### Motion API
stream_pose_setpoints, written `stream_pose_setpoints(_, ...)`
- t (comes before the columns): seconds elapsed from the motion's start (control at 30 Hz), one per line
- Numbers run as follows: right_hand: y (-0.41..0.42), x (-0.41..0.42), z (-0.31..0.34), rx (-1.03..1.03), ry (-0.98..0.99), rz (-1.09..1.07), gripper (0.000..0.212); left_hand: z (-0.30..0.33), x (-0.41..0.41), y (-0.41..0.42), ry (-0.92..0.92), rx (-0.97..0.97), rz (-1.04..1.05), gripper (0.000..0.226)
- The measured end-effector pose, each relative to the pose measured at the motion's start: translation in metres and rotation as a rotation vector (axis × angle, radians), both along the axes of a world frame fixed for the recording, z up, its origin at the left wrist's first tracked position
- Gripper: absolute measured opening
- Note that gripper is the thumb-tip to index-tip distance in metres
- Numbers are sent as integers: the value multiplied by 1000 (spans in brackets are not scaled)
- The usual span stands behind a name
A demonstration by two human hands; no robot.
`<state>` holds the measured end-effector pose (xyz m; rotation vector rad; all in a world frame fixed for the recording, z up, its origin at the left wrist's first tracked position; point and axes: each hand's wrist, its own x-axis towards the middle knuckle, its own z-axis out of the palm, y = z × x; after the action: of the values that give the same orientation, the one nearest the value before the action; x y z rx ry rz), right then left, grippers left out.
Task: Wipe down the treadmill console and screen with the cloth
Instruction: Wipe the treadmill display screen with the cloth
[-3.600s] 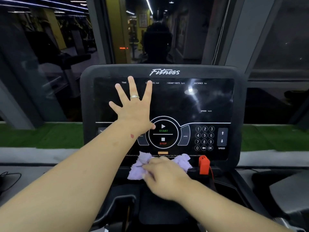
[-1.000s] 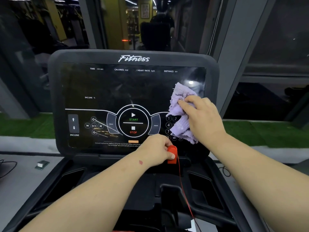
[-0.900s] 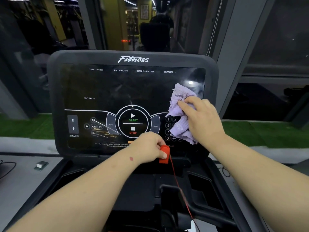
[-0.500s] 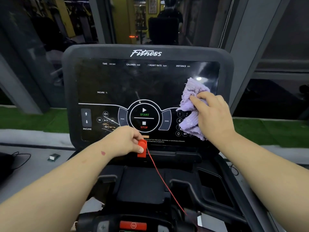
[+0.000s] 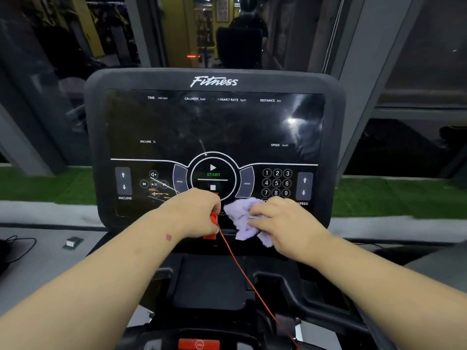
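**Desk:** What does the cloth look like?

**Photographer:** The cloth [image 5: 244, 218] is pale lilac, fuzzy and crumpled into a loose wad, pressed against the lower edge of the treadmill console [image 5: 214, 82], just below the number keypad [image 5: 276, 183] and right of the START/STOP dial [image 5: 213, 176]. The screen [image 5: 214, 122] above it is dark and glossy, with a ceiling light's glare near its upper right corner.

**Desk:** And where does it sit against the fingers?

**Photographer:** The right hand [image 5: 285, 223] lies on top of the cloth, fingers bent over its right half and pinching it down onto the panel. Most of the fabric bulges out to the left of the fingertips, and a corner hangs below the palm.

**Desk:** The other hand?

**Photographer:** The left hand [image 5: 195, 213] is curled into a fist around the red safety key [image 5: 213, 219], just left of the cloth and close to touching it. The key's red cord [image 5: 242, 271] runs down and to the right, across the black tray [image 5: 209, 284] below the console.
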<state>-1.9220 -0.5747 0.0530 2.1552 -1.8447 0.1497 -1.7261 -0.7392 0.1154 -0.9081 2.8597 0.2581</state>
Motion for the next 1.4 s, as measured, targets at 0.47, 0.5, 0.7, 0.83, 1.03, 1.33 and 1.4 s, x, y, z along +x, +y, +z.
stream_pose_setpoints(0.47, 7, 44, -1, 33, -260, -322, 51, 44, -43, 1, 385, -456, -109, 89)
stream_pose_setpoints(0.5, 1, 56, -2, 23, -299, -356, 49, 41, -44, -3, 342, -474, -91, 97)
stream_pose_setpoints(0.7, -4, 64, -4, 100, -370, -303, 60, 26, -47, -12, 318, -578, -100, 114)
stream_pose_setpoints(0.83, 12, 52, -7, -3, -391, -447, 51, 24, -48, -12, 328, -574, -92, 114)
stream_pose_setpoints(1.03, -14, 80, -9, 42, -391, -284, 49, 22, -49, -13, 338, -553, -95, 115)
stream_pose_setpoints(1.33, 37, 3, -27, -181, -311, -459, 40, 21, -49, -13, 354, -550, -94, 116)
stream_pose_setpoints(1.4, 45, -1, -29, -192, -263, -347, 48, 21, -49, -13, 354, -550, -87, 116)
